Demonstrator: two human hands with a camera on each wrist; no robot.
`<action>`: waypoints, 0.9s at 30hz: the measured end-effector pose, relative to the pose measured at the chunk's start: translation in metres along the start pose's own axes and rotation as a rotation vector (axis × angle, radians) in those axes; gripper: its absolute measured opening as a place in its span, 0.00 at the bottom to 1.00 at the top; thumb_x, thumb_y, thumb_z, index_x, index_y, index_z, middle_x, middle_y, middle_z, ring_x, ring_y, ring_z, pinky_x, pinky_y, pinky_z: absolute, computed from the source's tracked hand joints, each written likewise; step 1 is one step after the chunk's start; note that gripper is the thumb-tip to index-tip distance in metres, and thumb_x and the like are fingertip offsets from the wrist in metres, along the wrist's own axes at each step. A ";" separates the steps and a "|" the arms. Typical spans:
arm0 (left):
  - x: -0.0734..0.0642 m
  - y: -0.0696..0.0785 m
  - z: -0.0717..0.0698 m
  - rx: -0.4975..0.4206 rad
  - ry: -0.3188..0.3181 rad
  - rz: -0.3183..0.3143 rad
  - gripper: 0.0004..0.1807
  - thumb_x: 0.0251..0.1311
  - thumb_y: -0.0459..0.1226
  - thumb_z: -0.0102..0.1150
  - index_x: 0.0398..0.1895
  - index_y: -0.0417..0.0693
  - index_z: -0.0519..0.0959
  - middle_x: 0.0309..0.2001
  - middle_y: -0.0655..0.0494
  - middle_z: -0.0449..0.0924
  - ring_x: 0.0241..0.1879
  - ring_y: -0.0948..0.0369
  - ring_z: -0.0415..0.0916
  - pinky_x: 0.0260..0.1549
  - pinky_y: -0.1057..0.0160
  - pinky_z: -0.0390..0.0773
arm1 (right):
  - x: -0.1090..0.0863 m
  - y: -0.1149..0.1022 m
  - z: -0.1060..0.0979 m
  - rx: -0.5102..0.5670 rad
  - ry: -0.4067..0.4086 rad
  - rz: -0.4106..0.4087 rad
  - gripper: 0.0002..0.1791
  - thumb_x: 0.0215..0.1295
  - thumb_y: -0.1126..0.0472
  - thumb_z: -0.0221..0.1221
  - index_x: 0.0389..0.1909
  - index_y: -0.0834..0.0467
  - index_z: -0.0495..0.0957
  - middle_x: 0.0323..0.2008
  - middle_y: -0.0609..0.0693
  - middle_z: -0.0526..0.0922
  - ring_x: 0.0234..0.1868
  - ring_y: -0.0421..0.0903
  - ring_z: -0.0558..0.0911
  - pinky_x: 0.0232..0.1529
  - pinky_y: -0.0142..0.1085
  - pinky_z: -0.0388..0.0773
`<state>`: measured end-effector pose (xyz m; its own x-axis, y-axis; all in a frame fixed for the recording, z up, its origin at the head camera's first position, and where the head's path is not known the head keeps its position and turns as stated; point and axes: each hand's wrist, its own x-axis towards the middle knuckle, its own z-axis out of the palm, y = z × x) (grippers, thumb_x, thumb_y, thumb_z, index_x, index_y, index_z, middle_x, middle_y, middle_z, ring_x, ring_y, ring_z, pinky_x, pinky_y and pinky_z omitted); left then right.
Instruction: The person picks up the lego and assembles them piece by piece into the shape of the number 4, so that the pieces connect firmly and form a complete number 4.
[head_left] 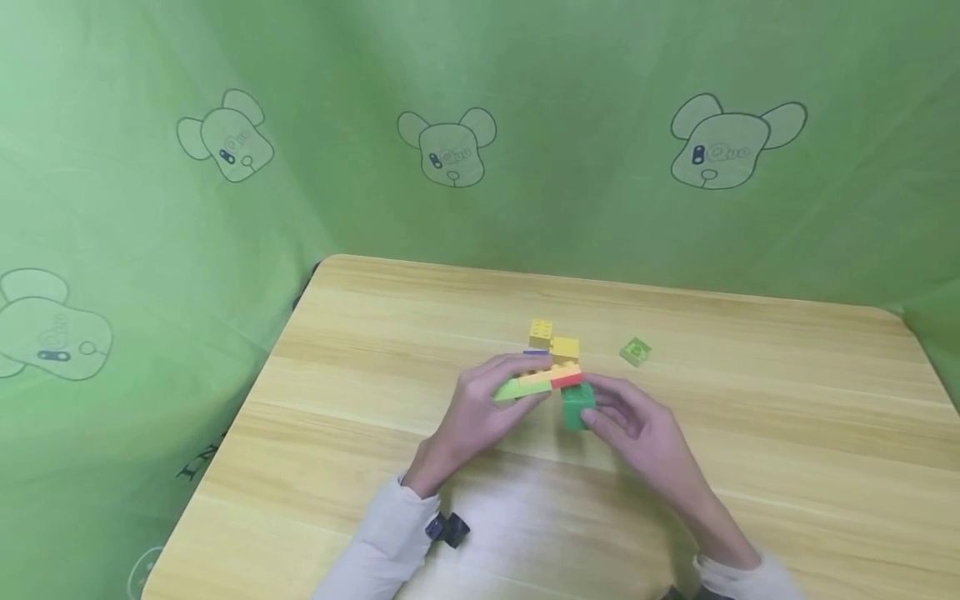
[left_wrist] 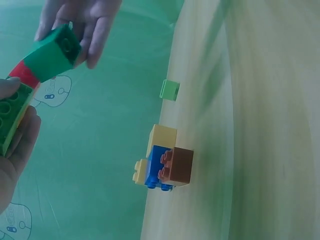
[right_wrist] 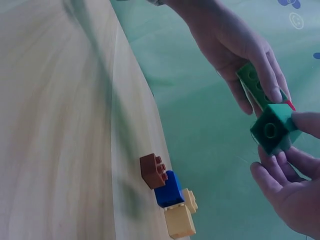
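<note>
My left hand pinches a light green building brick between thumb and fingers. An orange-yellow brick lies along its top, and a red brick sits at the right end of this joined piece. With thumb and fingers my right hand grips a dark green block, its hollow underside facing the right wrist camera. The green block is right against the red brick in the left wrist view. Both hands hold these pieces above the table.
Behind the hands on the wooden table stands a cluster with yellow bricks, a blue brick and a brown brick. A small light green brick lies to its right. Green cloth hangs behind the table.
</note>
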<state>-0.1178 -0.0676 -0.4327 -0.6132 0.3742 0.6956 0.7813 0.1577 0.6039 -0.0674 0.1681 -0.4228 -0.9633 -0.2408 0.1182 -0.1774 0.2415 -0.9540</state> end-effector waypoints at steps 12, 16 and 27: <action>0.001 0.005 -0.003 -0.015 -0.085 -0.033 0.23 0.54 0.26 0.75 0.54 0.35 0.82 0.56 0.43 0.85 0.58 0.54 0.82 0.61 0.64 0.80 | -0.003 -0.002 0.002 -0.020 0.052 0.066 0.25 0.74 0.62 0.63 0.69 0.63 0.73 0.63 0.60 0.80 0.57 0.34 0.81 0.57 0.27 0.80; 0.001 0.005 -0.004 -0.024 -0.107 -0.015 0.27 0.51 0.26 0.78 0.56 0.35 0.81 0.57 0.44 0.85 0.56 0.55 0.82 0.58 0.66 0.81 | -0.004 -0.004 0.003 -0.004 0.069 0.042 0.24 0.74 0.64 0.62 0.69 0.61 0.74 0.60 0.59 0.82 0.56 0.37 0.82 0.57 0.28 0.81; 0.002 0.007 -0.004 -0.002 -0.139 -0.006 0.27 0.54 0.33 0.78 0.58 0.36 0.83 0.59 0.46 0.84 0.61 0.58 0.80 0.64 0.64 0.77 | -0.007 -0.008 0.008 0.020 0.147 0.035 0.23 0.73 0.66 0.63 0.67 0.61 0.75 0.56 0.55 0.85 0.55 0.40 0.84 0.57 0.29 0.82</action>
<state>-0.1137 -0.0691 -0.4253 -0.5960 0.4962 0.6313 0.7772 0.1591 0.6088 -0.0574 0.1604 -0.4180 -0.9882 -0.0916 0.1227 -0.1407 0.2282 -0.9634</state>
